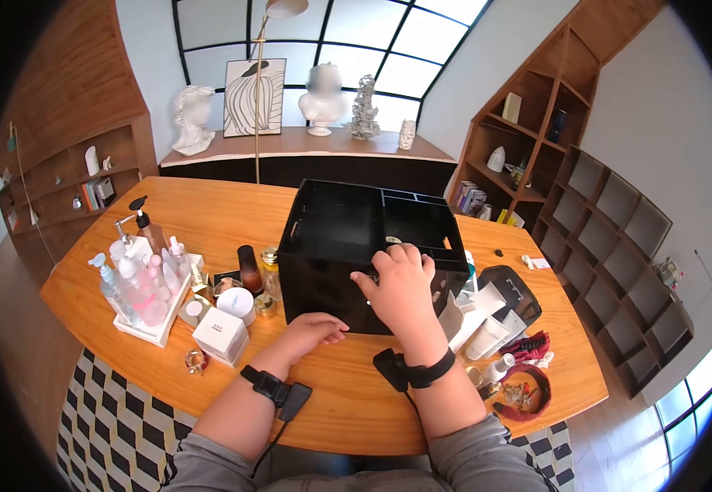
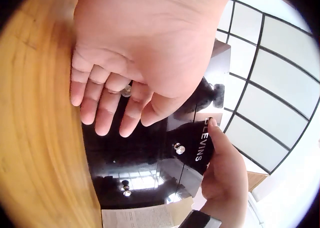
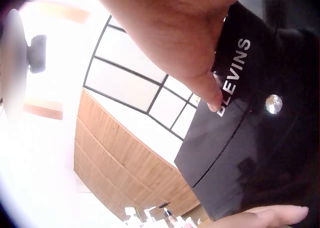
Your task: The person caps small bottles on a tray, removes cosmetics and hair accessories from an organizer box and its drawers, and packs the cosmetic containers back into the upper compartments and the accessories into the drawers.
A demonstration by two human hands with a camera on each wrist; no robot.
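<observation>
A glossy black storage box with drawers stands on the wooden table. Its front carries the white lettering BLEVINS and crystal-like knobs. My right hand grips the box's upper front edge, thumb against the front beside the lettering and fingers hooked over into the open top compartment. What lies under those fingertips is hidden. Low before the box front, my left hand is held with relaxed, nearly straight fingers and nothing in it. In the left wrist view its fingers overlap the lower drawers and a knob.
Pump bottles in a white tray stand at left, beside a white carton, jars and a brown bottle. Right of the box are an open white carton, tubes, a black case and a round red dish of trinkets.
</observation>
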